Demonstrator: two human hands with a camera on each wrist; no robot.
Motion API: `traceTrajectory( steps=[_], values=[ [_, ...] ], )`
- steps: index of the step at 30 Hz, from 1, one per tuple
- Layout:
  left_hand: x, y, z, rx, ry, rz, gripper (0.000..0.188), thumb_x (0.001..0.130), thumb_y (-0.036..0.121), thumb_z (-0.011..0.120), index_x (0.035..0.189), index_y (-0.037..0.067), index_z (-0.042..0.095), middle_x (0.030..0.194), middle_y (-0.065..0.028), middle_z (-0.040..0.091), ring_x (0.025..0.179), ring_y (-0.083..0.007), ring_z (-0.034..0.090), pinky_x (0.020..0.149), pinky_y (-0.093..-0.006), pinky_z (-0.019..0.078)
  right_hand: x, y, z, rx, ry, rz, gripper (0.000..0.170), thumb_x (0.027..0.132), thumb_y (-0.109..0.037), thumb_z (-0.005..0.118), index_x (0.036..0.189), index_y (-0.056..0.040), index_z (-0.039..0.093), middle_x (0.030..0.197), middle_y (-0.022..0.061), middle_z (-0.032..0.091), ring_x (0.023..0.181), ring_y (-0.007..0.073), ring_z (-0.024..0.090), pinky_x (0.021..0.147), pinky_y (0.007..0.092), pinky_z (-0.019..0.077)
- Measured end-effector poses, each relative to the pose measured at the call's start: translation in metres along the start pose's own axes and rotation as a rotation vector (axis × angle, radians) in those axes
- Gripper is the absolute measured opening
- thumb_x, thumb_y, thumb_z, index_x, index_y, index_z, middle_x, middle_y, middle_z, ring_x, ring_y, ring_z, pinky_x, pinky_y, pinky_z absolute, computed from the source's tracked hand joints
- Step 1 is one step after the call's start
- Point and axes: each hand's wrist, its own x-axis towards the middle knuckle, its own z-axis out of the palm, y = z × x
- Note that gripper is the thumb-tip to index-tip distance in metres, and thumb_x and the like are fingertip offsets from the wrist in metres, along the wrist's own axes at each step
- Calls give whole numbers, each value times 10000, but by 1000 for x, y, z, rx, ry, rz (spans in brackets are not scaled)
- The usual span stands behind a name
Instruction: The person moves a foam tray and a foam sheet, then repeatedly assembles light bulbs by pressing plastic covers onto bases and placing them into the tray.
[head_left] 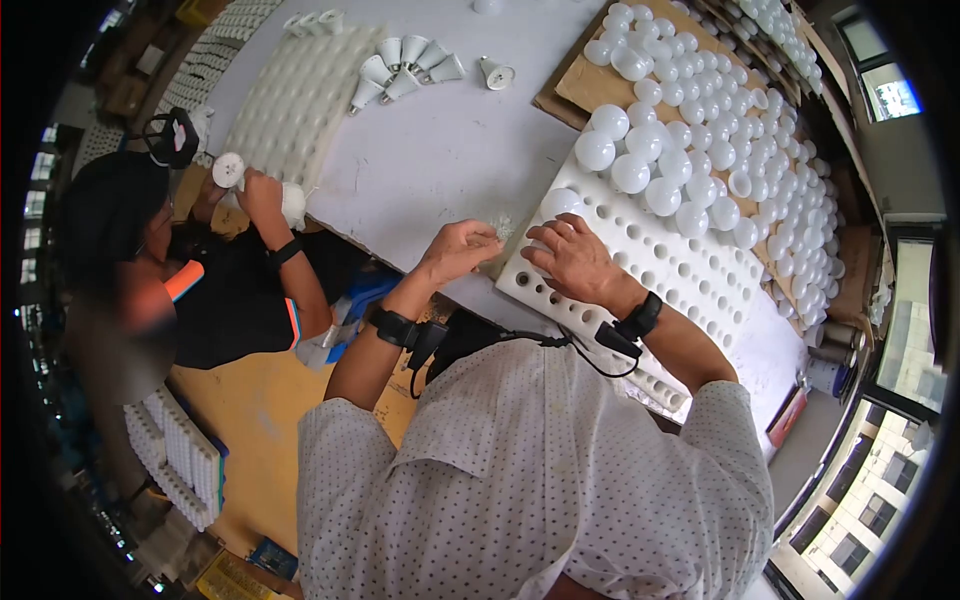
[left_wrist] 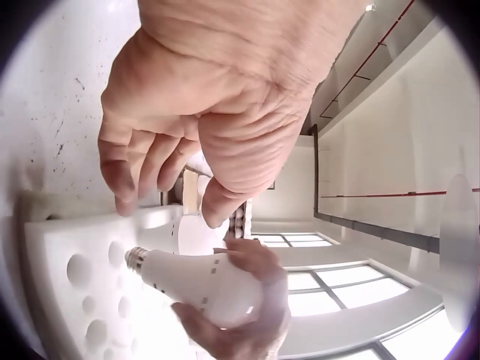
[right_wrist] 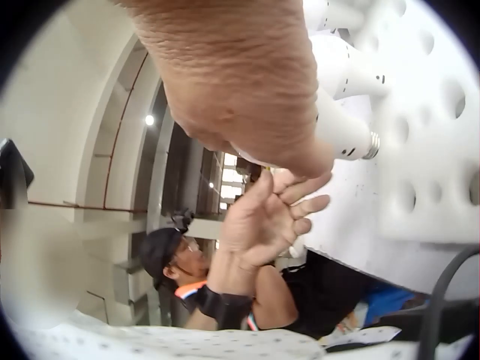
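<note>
A white bulb [left_wrist: 202, 281] with a metal screw base is gripped round its wide globe by the right hand [left_wrist: 266, 307]. In the right wrist view the screw base [right_wrist: 373, 145] points toward the white foam tray [right_wrist: 442, 217]. From the head view, the right hand [head_left: 580, 265] is over the near left corner of the tray [head_left: 520, 285], its palm side hidden. The left hand [head_left: 460, 252] hovers beside that corner, fingers loosely bent and holding nothing. The left wrist view shows the left hand's thumb [left_wrist: 219, 202] apart from its fingers.
Many white globes [head_left: 690, 150] cover the tray's far part and brown cardboard [head_left: 590, 90] at right. Several bulb housings [head_left: 405, 65] lie on the white table [head_left: 440, 150], one lying apart [head_left: 497, 74]. Another person [head_left: 220, 290] at left holds a round white piece [head_left: 228, 170].
</note>
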Motion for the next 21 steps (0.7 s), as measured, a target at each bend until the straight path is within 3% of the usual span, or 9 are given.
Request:
traceTrajectory(
  steps=[1, 4, 6, 8, 9, 10, 13, 17, 21],
  values=[
    [1, 1, 0, 14, 28, 11, 334, 822, 225, 608, 1035, -27, 561, 874, -102, 643, 761, -129, 601, 560, -242, 447, 3, 3, 5, -68, -96, 18, 296, 748, -151, 561, 1044, -140, 569, 1097, 56, 510, 1091, 225, 454, 1045, 435, 235],
    [14, -15, 2, 30, 74, 26, 298, 825, 219, 599, 1013, -11, 579, 860, -91, 645, 747, -131, 606, 558, -242, 445, 9, 4, 13, -125, -150, 59, 266, 793, -130, 494, 1047, -147, 573, 1094, 56, 510, 1117, 227, 440, 1066, 451, 198],
    [22, -20, 6, 82, 52, 17, 270, 828, 208, 590, 997, -4, 591, 858, -89, 645, 750, -131, 607, 576, -250, 456, 12, 5, 7, -103, -162, 109, 328, 759, -163, 567, 1086, -149, 567, 1112, 63, 505, 1134, 233, 428, 1078, 462, 173],
    [30, -25, 12, 92, 109, 83, 253, 834, 193, 582, 982, -11, 592, 852, -89, 646, 752, -131, 608, 610, -253, 470, 16, 9, -16, 181, 43, 90, 421, 701, -177, 654, 1110, -143, 559, 1137, 77, 497, 1146, 246, 421, 1032, 465, 263],
    [37, -34, 12, 127, 108, 108, 229, 842, 179, 569, 977, -4, 595, 854, -92, 648, 760, -129, 611, 642, -251, 480, 15, 20, -29, 284, 137, 156, 478, 644, -165, 713, 1097, -131, 565, 1138, 89, 501, 1117, 274, 448, 942, 438, 373],
    [40, -34, 11, 120, 101, 107, 229, 842, 179, 569, 977, -4, 595, 854, -92, 648, 760, -129, 611, 642, -251, 480, 13, 38, -47, 244, 236, 230, 392, 674, -120, 689, 1050, -111, 577, 1091, 100, 532, 1034, 288, 508, 845, 384, 441],
    [51, -32, 5, 55, 120, 86, 203, 839, 158, 570, 970, 6, 599, 863, -83, 650, 791, -136, 620, 686, -253, 486, -10, 124, -76, 235, 390, 631, 355, 723, -50, 604, 1073, -62, 548, 1059, 145, 555, 975, 339, 528, 818, 373, 452],
    [70, -10, -11, 65, 309, 209, 185, 829, 112, 568, 979, 6, 592, 908, -98, 653, 847, -174, 628, 718, -261, 489, -45, 237, -56, 132, 65, 778, 679, 657, -21, 536, 1306, -126, 364, 1281, 257, 376, 1194, 408, 366, 972, 422, 354],
    [83, 20, -52, 144, 606, 333, 216, 822, 40, 515, 1027, 4, 570, 979, -147, 637, 904, -230, 621, 761, -302, 484, -44, 267, -51, 299, -153, 752, 643, 669, -20, 552, 1285, -130, 404, 1256, 147, 430, 1141, 310, 439, 945, 367, 375]
  ],
)
